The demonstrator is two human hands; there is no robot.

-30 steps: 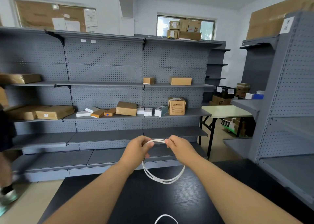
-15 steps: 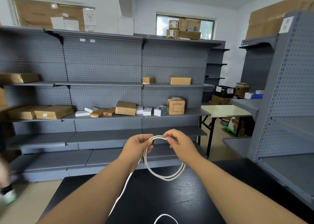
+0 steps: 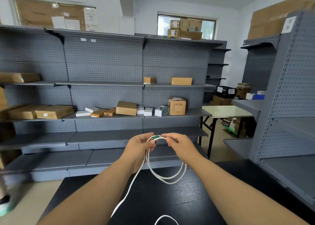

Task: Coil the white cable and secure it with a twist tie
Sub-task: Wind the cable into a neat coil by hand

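— White cable (image 3: pixel 167 178) in both hands, is it?

— Yes. The left hand (image 3: pixel 139 147) is closed on the top of the coil, thumb and fingers pinching the strands together. The right hand (image 3: pixel 181 145) pinches the same top arc just beside it, fingertips narrowed on the cable.

— And the green bit between them?

— A small green piece, the twist tie (image 3: pixel 155 137) by the look of it, sits on the cable right between the two hands, touching the left thumb. Whether it is wrapped around or only laid against the strands I cannot tell.

— Where does the rest of the cable go?

— The coil hangs below the hands in two or three loops, above the black table (image 3: pixel 179 201); I cannot tell if its lowest point touches. One loose strand drops from under the left hand along the left forearm toward the near edge, and a separate white arc shows at the bottom of the view.

— Anything in the way?

— Nothing between the hands and the table. Beyond the hands stands a grey pegboard shelving unit (image 3: pixel 105 71) with cardboard boxes (image 3: pixel 177 106) and small white boxes on the shelf above hand height. To the right of the right hand, a pale folding table (image 3: pixel 225 111), and nearer, another grey shelf rack (image 3: pixel 289 105). Far left of the left hand, a blurred shoe (image 3: pixel 6 206) at floor level.
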